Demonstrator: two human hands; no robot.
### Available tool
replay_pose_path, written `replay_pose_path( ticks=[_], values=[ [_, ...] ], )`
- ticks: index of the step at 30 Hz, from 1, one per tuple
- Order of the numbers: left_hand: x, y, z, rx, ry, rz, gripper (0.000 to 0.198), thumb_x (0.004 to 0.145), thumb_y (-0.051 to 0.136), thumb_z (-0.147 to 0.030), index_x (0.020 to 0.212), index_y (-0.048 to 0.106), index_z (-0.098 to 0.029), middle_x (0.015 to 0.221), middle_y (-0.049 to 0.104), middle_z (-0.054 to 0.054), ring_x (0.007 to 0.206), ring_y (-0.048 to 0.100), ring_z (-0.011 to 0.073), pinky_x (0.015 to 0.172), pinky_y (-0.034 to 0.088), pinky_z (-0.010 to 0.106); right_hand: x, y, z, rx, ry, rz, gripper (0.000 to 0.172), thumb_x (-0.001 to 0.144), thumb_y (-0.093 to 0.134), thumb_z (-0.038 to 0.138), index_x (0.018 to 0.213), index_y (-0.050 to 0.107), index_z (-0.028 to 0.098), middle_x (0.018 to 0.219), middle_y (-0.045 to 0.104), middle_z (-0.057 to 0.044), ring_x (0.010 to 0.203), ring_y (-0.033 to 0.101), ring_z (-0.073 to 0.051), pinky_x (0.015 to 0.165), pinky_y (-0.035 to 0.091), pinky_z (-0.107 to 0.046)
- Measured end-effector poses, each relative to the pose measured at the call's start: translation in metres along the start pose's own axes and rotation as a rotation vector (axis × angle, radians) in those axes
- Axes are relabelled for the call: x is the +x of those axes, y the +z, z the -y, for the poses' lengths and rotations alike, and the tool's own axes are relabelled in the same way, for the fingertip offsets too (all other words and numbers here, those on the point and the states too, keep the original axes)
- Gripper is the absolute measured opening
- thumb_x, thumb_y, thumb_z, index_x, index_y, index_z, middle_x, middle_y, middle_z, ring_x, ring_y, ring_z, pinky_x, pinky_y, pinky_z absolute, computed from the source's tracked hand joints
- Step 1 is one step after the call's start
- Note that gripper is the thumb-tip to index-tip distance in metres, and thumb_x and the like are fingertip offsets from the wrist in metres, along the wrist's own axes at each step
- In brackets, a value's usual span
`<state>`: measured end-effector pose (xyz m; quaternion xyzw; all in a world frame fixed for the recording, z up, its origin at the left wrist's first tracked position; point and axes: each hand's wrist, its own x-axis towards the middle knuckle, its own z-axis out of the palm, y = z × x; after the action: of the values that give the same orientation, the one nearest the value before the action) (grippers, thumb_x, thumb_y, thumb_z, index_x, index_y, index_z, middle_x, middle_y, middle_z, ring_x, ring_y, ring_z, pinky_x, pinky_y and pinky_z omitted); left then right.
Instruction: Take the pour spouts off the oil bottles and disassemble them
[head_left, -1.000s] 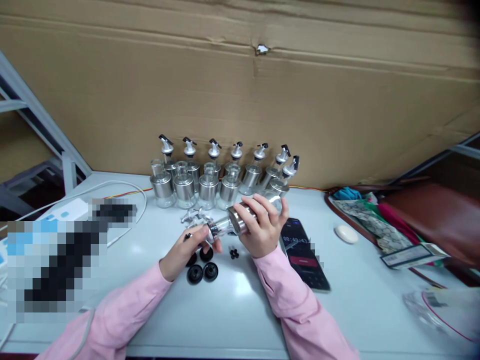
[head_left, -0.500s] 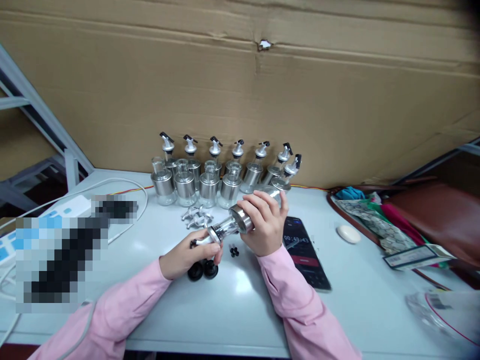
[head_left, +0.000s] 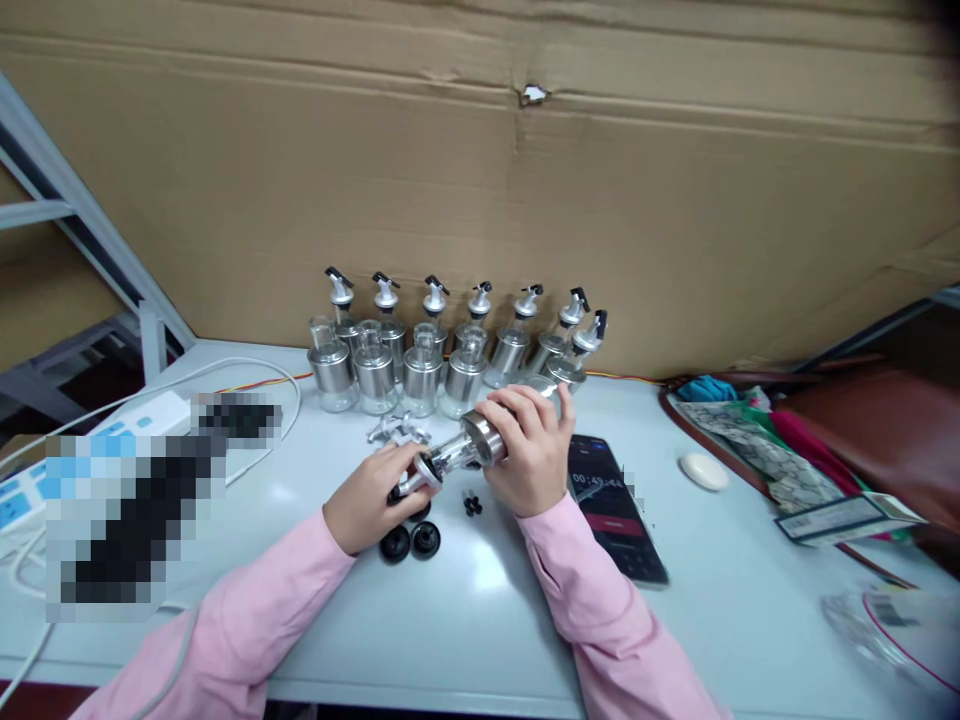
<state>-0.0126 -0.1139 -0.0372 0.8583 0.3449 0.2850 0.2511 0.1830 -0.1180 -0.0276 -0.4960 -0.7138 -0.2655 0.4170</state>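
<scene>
My right hand (head_left: 529, 445) wraps round a glass bottle (head_left: 484, 437) with a steel sleeve, held tilted so its neck points down to the left. At the neck sits a silver pourer spout (head_left: 429, 470) with a black lever, and my left hand (head_left: 379, 497) is closed on it. Below my left hand lie several round black stoppers (head_left: 425, 540). Small black pieces (head_left: 472, 503) rest under the bottle. Behind my left hand is a small pile of silver spout parts (head_left: 397, 430), partly hidden by the fingers.
Bottles without spouts (head_left: 375, 370) stand in a front row, and bottles with spouts (head_left: 512, 345) behind them, along a cardboard wall (head_left: 480, 180). A phone (head_left: 619, 510) showing a timer lies right of my right hand. Further right are a white oval object (head_left: 703, 471) and a small box (head_left: 847, 520).
My left fingers have shifted their grip round the spout, the hand turning slightly. The bottle stays in my right hand at about the same tilt. The whole view has moved a little.
</scene>
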Motion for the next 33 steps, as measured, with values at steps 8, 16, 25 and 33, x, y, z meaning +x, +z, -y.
replay_pose_path(
  ticks=[8, 16, 25, 33],
  values=[
    [0.0002, -0.0028, 0.0056, 0.416, 0.266, -0.177, 0.016, 0.087, 0.04, -0.024, 0.096, 0.048, -0.014, 0.077, 0.062, 0.004, 0.064, 0.052, 0.0165, 0.063, 0.033, 0.029, -0.0013, 0.0007, 0.0006, 0.0, 0.017, 0.065, 0.034, 0.063, 0.051, 0.007, 0.092, 0.056, 0.023, 0.092, 0.064, -0.002, 0.097, 0.053, -0.022, 0.102, 0.018, -0.05],
    [0.002, -0.0084, 0.0059, 0.641, 0.34, -0.286, 0.018, 0.09, 0.033, -0.022, 0.095, 0.048, -0.012, 0.072, 0.062, 0.005, 0.063, 0.054, 0.0172, 0.064, 0.027, 0.031, -0.0018, 0.0001, 0.0033, -0.027, 0.05, 0.077, 0.038, 0.06, 0.05, 0.008, 0.093, 0.055, 0.025, 0.093, 0.062, -0.001, 0.094, 0.053, -0.021, 0.101, 0.017, -0.048],
    [0.002, -0.0078, 0.007, 0.622, 0.33, -0.339, 0.015, 0.09, 0.033, -0.019, 0.094, 0.046, -0.014, 0.075, 0.064, 0.004, 0.066, 0.057, 0.0164, 0.067, 0.027, 0.032, -0.0046, 0.0018, 0.0031, -0.01, 0.061, 0.082, 0.04, 0.057, 0.051, 0.007, 0.094, 0.055, 0.023, 0.095, 0.063, -0.003, 0.092, 0.053, -0.021, 0.099, 0.02, -0.05],
    [0.0027, -0.0088, 0.0065, 0.586, 0.339, -0.377, 0.011, 0.09, 0.033, -0.016, 0.093, 0.044, -0.016, 0.078, 0.065, 0.003, 0.065, 0.057, 0.0144, 0.071, 0.028, 0.032, -0.0071, 0.0044, 0.0042, -0.007, 0.07, 0.027, 0.039, 0.061, 0.051, 0.008, 0.096, 0.055, 0.024, 0.096, 0.063, -0.002, 0.097, 0.052, -0.021, 0.102, 0.016, -0.051]
  ],
)
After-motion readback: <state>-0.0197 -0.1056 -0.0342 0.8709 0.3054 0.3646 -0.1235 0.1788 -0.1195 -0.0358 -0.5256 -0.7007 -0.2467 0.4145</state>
